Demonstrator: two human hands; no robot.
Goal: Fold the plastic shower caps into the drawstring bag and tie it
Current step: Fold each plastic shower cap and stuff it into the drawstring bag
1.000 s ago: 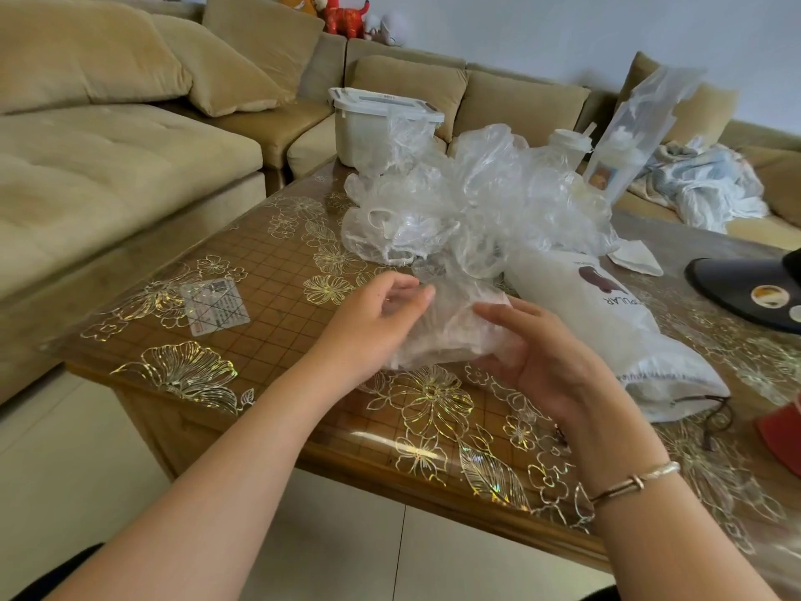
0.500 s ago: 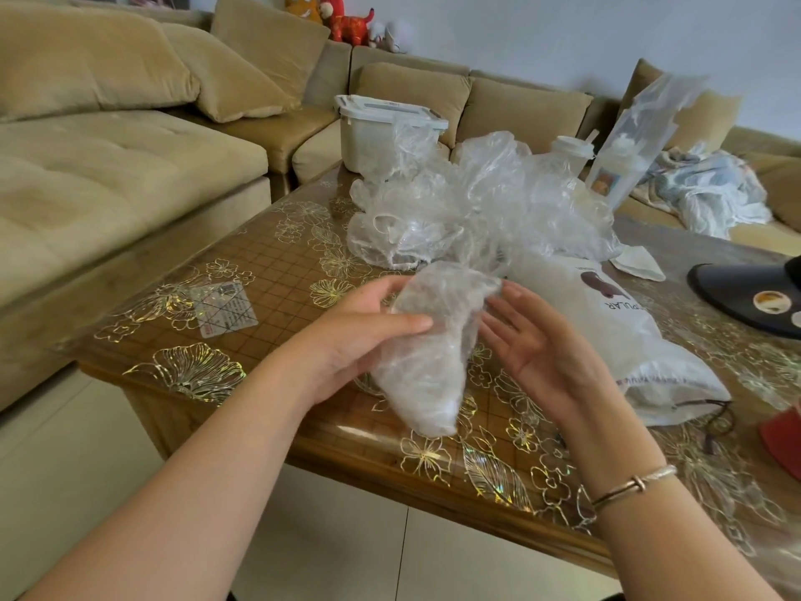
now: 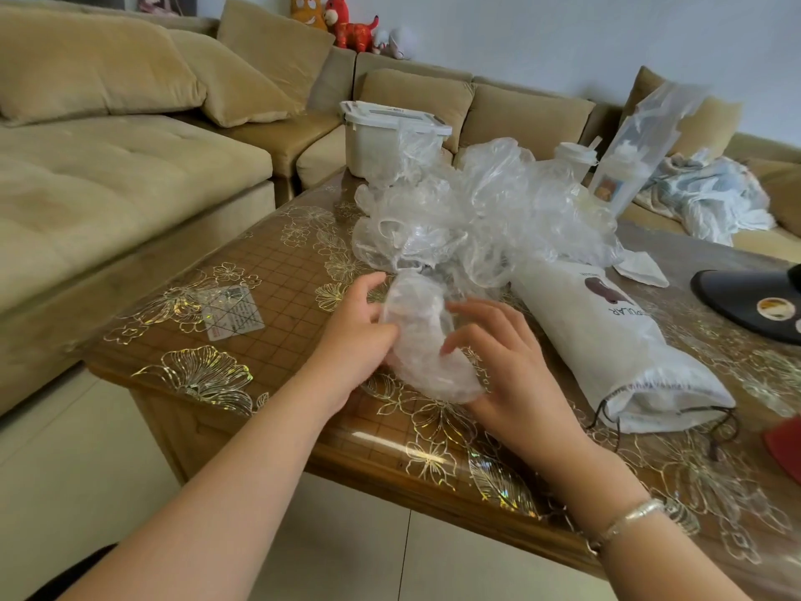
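left hand (image 3: 359, 336) + right hand (image 3: 503, 362): both grips clamped on one folded shower cap (image 3: 418, 336) | one drawstring bag (image 3: 615, 344) on counter (image 3: 268, 275) | cap pile (image 3: 477, 210): count unclear

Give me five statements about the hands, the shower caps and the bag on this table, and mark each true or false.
1. Both hands hold one folded shower cap between them. True: the left hand grips its left side, and the right hand has fingers on its right side.
2. The drawstring bag stands upright. False: it lies on its side on the table, right of the hands.
3. A loose pile of shower caps sits beyond the hands. True.
4. The bag's cord is tied in a bow. False: the cord trails loose at the bag's mouth.
5. The bracelet is on the left wrist. False: it is on the right wrist.
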